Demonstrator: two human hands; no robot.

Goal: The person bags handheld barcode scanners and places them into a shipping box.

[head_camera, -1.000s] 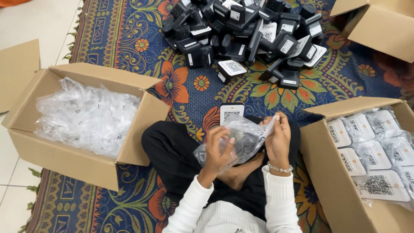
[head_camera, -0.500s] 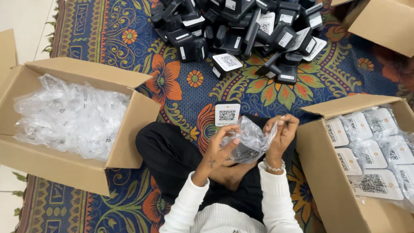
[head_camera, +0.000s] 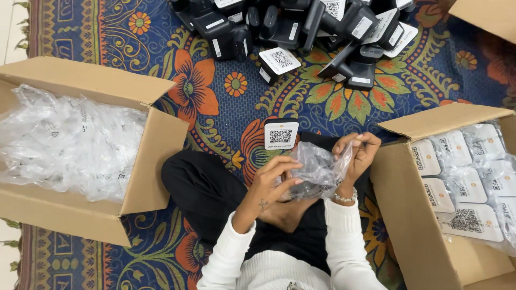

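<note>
Both my hands hold a clear plastic bag [head_camera: 318, 169] over my lap. My left hand [head_camera: 270, 180] grips the bag's lower left side, fingers curled against it. My right hand [head_camera: 359, 154] pinches the bag's upper right edge. Something dark shows through the plastic, but its shape is unclear. A small black device with a white square-code face [head_camera: 281, 134] stands on the rug just beyond my hands, by my knee.
A cardboard box [head_camera: 145, 156] full of empty clear bags sits at my left. A second cardboard box [head_camera: 400, 193] at my right holds bagged white-faced devices. A heap of black devices [head_camera: 301, 32] lies on the patterned rug [head_camera: 226, 107] ahead. Another box's corner [head_camera: 484, 16] shows top right.
My hands have drawn the bag lower and closer to my body. The left hand has shifted to the bag's lower side while the right hand keeps pinching the top edge.
</note>
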